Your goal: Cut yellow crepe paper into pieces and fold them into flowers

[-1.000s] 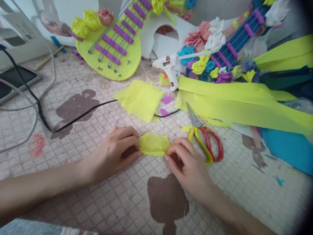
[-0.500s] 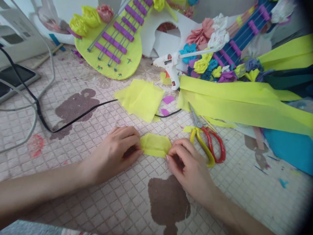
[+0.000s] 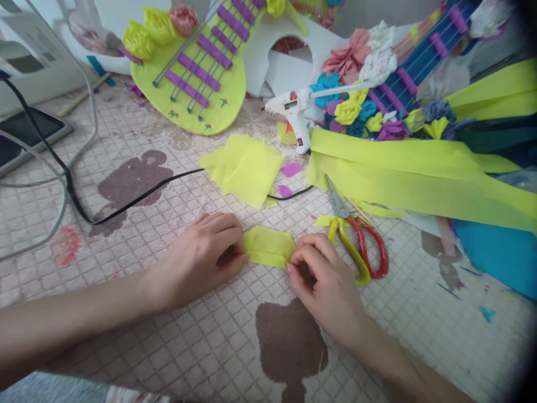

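Observation:
A small yellow paper piece [image 3: 269,246], with a folded strip along its near edge, lies between my hands low over the tablecloth. My left hand [image 3: 201,260] pinches its left end, fingers curled together. At the right end, my right hand [image 3: 325,282] grips the near corner between thumb and index finger. Just beyond lies a loose stack of yellow paper squares [image 3: 245,170]. Scissors with one yellow and one red handle [image 3: 356,240] rest right beside my right hand, blades pointing away.
A white glue gun [image 3: 297,115] stands behind the squares, its black cable [image 3: 138,197] running left. Long yellow paper strips [image 3: 411,173] spread right. A yellow guitar shape [image 3: 197,106], paper flowers [image 3: 348,106] and a phone [image 3: 31,134] lie farther back. Blue paper [image 3: 495,252] is at right.
The whole view has shifted slightly, moving the scene a little to the right. Both hands keep their hold on the yellow paper piece, with hardly any other movement.

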Demonstrator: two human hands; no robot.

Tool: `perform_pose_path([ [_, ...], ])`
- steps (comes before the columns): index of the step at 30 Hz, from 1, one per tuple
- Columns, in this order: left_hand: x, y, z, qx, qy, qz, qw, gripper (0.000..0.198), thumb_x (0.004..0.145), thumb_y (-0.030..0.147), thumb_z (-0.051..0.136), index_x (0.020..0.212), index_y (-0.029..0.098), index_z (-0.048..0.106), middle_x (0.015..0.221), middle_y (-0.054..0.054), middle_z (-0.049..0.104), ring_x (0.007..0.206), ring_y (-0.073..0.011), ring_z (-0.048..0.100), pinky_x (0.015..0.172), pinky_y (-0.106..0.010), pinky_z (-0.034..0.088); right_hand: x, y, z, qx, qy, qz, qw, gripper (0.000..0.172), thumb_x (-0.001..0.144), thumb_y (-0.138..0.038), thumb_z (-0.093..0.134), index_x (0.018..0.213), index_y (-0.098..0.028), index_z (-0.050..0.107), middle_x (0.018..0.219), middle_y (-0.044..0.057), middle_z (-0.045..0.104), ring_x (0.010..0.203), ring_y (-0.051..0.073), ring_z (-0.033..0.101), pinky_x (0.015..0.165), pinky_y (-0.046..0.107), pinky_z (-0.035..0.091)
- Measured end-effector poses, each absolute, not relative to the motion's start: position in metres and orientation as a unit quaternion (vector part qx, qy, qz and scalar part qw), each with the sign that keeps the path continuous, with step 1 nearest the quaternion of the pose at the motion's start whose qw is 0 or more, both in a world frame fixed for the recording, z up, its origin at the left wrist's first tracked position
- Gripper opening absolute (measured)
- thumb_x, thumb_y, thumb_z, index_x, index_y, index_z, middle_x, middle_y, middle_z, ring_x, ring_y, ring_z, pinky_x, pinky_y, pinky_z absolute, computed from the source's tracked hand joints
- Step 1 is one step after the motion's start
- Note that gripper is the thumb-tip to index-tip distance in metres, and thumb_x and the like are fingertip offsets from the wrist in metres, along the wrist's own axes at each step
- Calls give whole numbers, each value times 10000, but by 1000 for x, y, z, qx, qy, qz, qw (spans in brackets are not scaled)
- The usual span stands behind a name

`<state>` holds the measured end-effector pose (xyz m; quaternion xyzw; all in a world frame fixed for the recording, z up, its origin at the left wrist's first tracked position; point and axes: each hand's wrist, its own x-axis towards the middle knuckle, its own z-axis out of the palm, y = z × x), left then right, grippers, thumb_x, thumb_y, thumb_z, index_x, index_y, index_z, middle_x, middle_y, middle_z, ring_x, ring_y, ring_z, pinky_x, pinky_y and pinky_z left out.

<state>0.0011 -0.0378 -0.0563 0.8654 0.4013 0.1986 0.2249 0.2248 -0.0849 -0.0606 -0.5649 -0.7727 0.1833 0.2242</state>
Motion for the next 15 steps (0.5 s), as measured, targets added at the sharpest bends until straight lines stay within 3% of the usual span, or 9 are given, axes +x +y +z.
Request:
perform_pose_path([
  [15,2,-36,-55,862,408,189,234,94,776,132,526,688,159,510,784,-19,549,722,-138,502,698,-312,392,224,-84,-61,-564,-778,164,223,103,798,-145,531,746,-206,466,872,30,531,694,129,550,515,246,432],
])
